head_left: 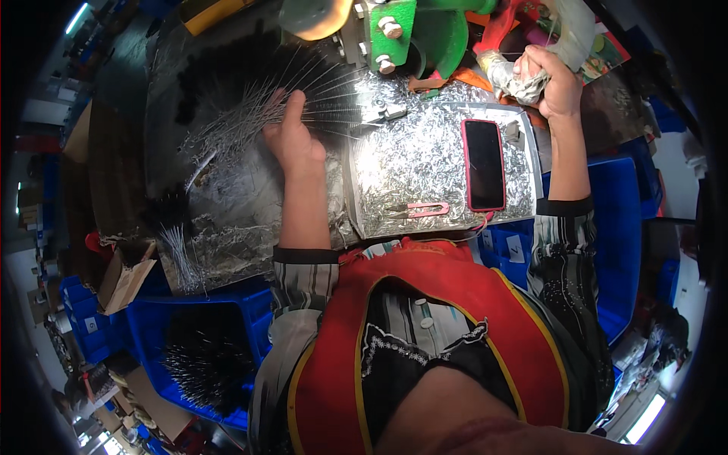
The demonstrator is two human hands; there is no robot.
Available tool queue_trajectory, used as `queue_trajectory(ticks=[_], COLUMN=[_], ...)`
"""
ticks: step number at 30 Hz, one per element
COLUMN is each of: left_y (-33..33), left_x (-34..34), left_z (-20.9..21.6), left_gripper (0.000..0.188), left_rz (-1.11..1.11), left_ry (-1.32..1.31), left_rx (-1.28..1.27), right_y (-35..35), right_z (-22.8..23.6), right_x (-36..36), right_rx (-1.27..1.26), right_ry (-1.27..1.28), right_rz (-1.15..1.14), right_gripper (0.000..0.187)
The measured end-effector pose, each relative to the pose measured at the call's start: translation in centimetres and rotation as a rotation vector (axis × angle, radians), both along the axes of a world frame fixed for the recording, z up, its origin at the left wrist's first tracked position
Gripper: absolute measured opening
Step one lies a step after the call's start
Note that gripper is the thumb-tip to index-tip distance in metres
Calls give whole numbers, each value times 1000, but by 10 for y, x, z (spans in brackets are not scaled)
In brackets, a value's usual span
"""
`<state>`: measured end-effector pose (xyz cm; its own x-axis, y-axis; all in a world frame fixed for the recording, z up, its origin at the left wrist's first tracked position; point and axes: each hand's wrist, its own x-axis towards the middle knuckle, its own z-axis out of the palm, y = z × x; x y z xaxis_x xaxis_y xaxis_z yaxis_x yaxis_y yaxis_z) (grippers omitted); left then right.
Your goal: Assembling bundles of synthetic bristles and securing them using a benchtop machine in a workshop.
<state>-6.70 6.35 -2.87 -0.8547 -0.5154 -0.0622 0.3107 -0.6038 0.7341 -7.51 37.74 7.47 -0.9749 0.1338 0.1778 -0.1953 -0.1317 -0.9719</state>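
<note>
With the thin wires spread like a fan over the left of the bench, you would do best to pinch them where they cross, lightly enough that single strands can slide but firmly enough that the bundle does not scatter. Tap stray ends into line before shifting the lot, and lift rather than drag, since the strands look springy and likely to snag on one another. Mind the tips fanning towards the small metal fitting; whether any touch it, you cannot tell from here. Beside them, the shallow tray is full of short metal clippings, so strands let fall there could be hard to pick out.

Your left hand reaches almost straight up from its cuff, thumb raised; its grip is narrow, closed around part of the wires, though the fingers beneath are mostly hidden. Your right arm stretches farther out, beyond the phone, and the right hand bends inward at the wrist, its grip curled around a crumpled whitish wrap near the green machine. Relaxing that wrist would likely spare you strain
</note>
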Motion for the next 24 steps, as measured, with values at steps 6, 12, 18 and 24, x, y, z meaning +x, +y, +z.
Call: queue_trajectory(ticks=[6,12,18,24], left_y=[7,7,4,1], left_x=[-2,-1,3,-2], left_z=[5,7,9,13], left_gripper=[32,32,33,34], left_rz=[43,26,30,-206], left_ry=[-31,-21,-31,-26], left_rx=[-6,5,0,-128], right_y=[10,6,-5,12], right_z=[1,22,-8,-27], right_x=[-5,-2,-2,-9], right_rx=[36,84,-13,-24], right_ry=[32,-13,265,92], right_rz=[-13,-2,-96,-40], right_gripper=[38,38,27,30])
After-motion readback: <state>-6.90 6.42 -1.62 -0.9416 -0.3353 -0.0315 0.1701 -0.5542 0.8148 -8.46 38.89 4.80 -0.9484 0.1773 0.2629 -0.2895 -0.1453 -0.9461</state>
